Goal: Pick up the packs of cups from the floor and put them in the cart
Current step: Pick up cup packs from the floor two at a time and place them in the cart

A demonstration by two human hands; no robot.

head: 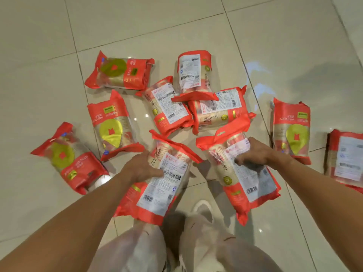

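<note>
Left hand clamped on one red-and-clear plastic pack of paper cups, right hand on another, both low over the glossy beige tiled floor. Eight more scattered around; no cart visible. Risk: slick film slipping through fingers.

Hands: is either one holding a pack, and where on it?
Yes, one each. Left hand grips a pack mid-body at its side; right hand grips another pack across its upper half.
</note>
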